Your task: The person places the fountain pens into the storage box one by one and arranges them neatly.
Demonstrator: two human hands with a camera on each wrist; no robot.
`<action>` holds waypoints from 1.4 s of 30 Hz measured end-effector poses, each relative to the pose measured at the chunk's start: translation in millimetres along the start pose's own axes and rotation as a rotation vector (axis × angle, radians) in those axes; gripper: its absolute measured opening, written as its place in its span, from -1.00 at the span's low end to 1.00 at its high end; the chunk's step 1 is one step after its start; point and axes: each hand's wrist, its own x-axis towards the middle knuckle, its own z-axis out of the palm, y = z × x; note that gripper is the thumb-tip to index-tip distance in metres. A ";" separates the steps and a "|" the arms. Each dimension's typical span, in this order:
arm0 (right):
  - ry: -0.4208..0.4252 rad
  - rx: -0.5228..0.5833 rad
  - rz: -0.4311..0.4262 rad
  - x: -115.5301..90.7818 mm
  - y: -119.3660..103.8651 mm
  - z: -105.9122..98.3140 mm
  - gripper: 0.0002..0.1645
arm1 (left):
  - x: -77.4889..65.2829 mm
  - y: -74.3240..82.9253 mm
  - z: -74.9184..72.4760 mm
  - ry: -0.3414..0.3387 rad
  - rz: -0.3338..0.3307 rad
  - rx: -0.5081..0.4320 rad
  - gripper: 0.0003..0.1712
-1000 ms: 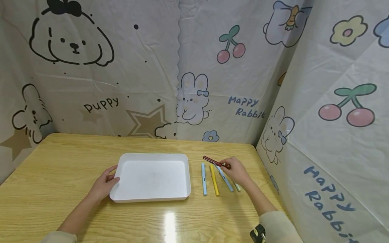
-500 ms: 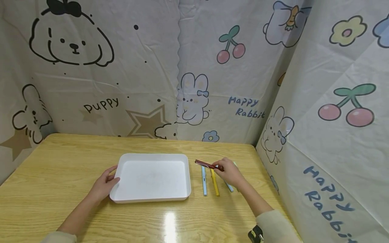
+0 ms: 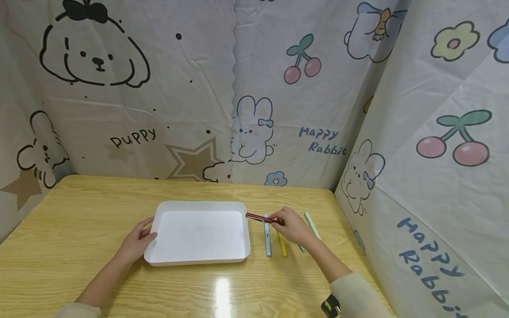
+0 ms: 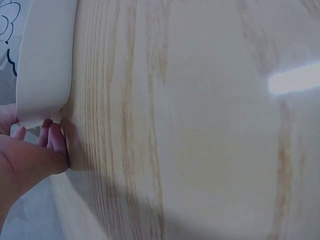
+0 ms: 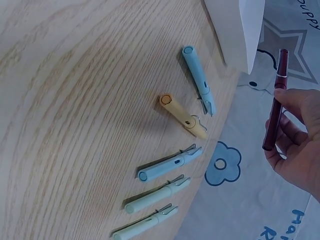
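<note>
My right hand [image 3: 292, 225] pinches a dark red pen [image 5: 278, 102] between thumb and fingers. In the head view the pen's far end overlaps the right rim of a white rectangular tray [image 3: 200, 260]. My left hand [image 3: 137, 240] holds the tray at its left side, thumb at the rim; in the left wrist view its fingers [image 4: 57, 140] curl at the tray's corner. Beneath and beside my right hand, two light blue pens, one [image 5: 197, 75] nearer the tray and another [image 5: 170, 164], lie with a yellow pen [image 5: 180, 115] between them.
Two pale green pens, one [image 5: 157, 195] beside the second blue pen and another [image 5: 145, 222] beyond it, lie on the wooden table [image 3: 99, 207]. A printed cloth [image 3: 191, 101] stands behind the table and along its right side.
My right hand has moved left with the dark red pen, from over the right-hand pens to the tray's right rim. A green pen behind it shows more now. My left hand and the tray stay put.
</note>
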 end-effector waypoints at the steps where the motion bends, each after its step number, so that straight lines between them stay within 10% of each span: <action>1: -0.005 0.003 -0.002 0.4 -1.6 0.3 -0.80 | -0.2 -0.2 0.0 0.000 0.000 -0.003 -0.29; 42: -0.125 0.039 -0.152 21.2 -48.5 30.5 -0.81 | -1.2 0.3 -0.6 -0.001 0.008 -0.006 -0.30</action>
